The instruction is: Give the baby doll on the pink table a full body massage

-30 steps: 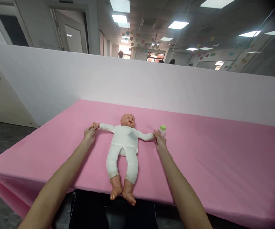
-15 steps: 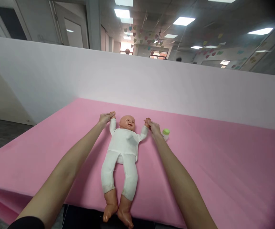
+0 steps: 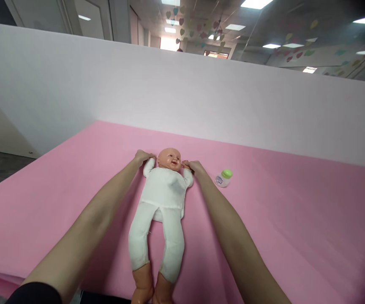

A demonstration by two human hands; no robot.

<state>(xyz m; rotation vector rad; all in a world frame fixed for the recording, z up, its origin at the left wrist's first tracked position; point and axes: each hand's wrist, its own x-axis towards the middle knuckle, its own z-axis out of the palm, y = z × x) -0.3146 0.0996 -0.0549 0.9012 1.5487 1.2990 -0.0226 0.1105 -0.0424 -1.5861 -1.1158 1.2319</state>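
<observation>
A baby doll [image 3: 162,190] in a white top and trousers lies on its back on the pink-covered table [image 3: 258,219], head at the far end and bare feet toward me. My left hand [image 3: 143,156] is closed around the doll's hand on the left side, close beside its head. On the other side of the head, my right hand [image 3: 197,166] grips the doll's other hand. Both doll arms are bent, with the hands near head height. My fingers partly hide the doll's hands.
A small jar with a green lid [image 3: 223,178] stands to the right of my right hand. Behind the table rises a white partition wall [image 3: 201,97]. A door [image 3: 5,126] is at the left.
Both my hands have moved inward, bringing the doll's hands closer to its head and bending its arms. The jar shows more fully now. The view has tilted down.
</observation>
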